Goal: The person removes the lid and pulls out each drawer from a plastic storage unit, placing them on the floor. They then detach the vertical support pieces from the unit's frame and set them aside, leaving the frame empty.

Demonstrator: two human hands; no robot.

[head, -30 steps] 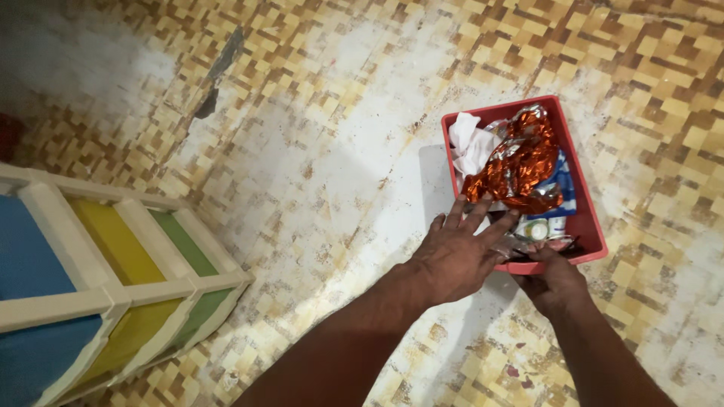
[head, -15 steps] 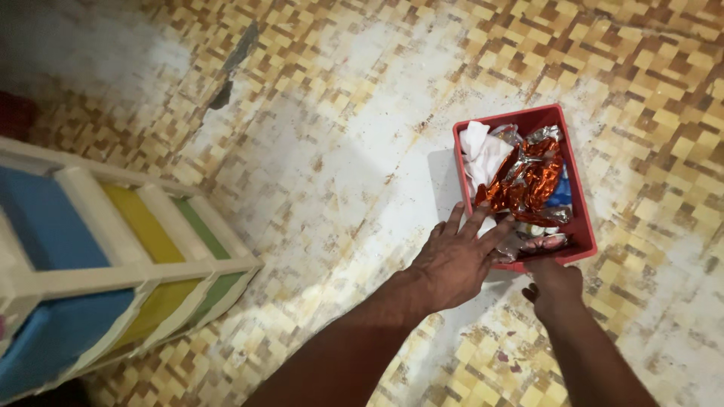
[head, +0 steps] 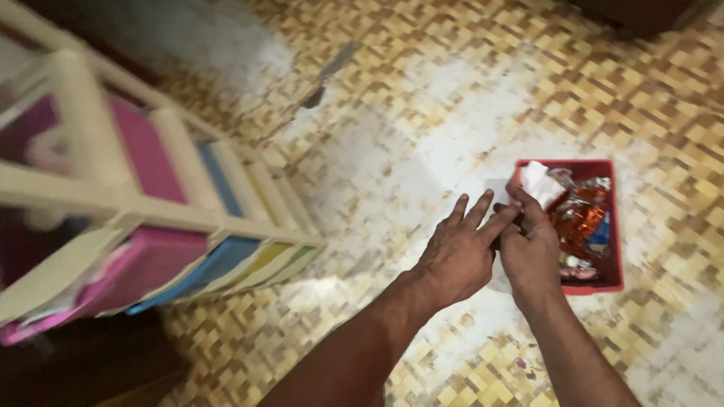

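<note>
At right of frame, the right hand [head: 530,252] hides the red bin's [head: 612,226] near edge, grip unclear; left hand [head: 460,252] spreads wide; inside lie orange foil wrappers [head: 575,218] and white paper [head: 540,181].

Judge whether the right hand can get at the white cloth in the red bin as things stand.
Probably yes: the right hand is at the red bin's near edge, fingertips beside the white cloth, which lies uncovered on top.

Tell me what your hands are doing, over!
Left hand open, fingers spread, beside red bin. Right hand at bin's near edge, grip unclear. Bin holds wrappers. Nothing blocking.
</note>
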